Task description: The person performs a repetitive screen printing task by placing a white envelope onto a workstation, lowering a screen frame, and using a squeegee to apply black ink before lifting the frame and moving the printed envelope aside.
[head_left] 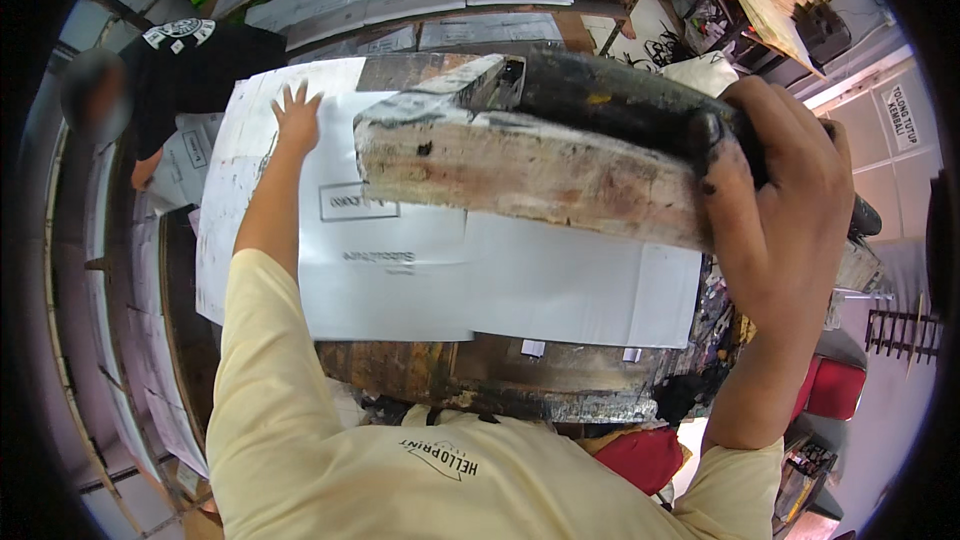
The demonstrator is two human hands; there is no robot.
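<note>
Squeegee (530, 165) stays level if the right hand (775, 215), clamped on its handle, pulls evenly while the left hand (297, 115), fingers spread, pins the white sheet (500, 290) flat.

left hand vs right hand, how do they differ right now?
The left hand lies flat, fingers spread, on the white printed sheet; the right hand is closed round the dark handle of a stained wooden squeegee block. The left hand reaches far across the table; the right hand is raised nearer the camera. Both are bare.
</note>
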